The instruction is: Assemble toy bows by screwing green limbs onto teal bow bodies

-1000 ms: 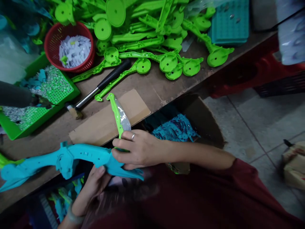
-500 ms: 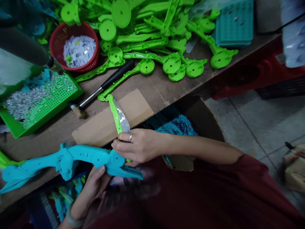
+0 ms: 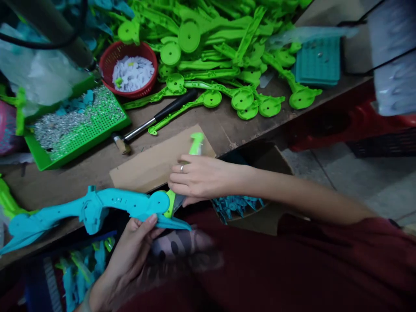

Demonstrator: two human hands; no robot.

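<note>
A: Right hand (image 3: 198, 177)?

B: Over the lower right edge of the cardboard strip (image 3: 146, 169). Fingers curled round the middle of a green arm (image 3: 196, 143). One end juts out above the knuckles, at the strip's right end; the other emerges under the fingers, just below the strip, at the round disc of a turquoise piece (image 3: 110, 199).

A: Left hand (image 3: 131, 247)?

B: Below the strip. Grips the turquoise piece near its right end, thumb pressed on the front. Piece runs leftward under the strip and on past its left end.

A: Hard to make out?

B: Middle of the green arm, covered by the right hand. Its upper tip blurred. Grey sliver (image 3: 178, 201) beside its lower end, mostly hidden. Whether that end sits inside the disc or behind it, cannot tell. Left fingers partly behind the turquoise piece, whose far tip reaches the frame edge.

A: Around the strip?

B: Table (image 3: 224, 125) beneath. Hammer (image 3: 175, 105) just above; green tray (image 3: 39, 152) to the left; red basket (image 3: 106, 65) farther above. Heap of green parts (image 3: 208, 56) beyond, cut off at the top.
</note>
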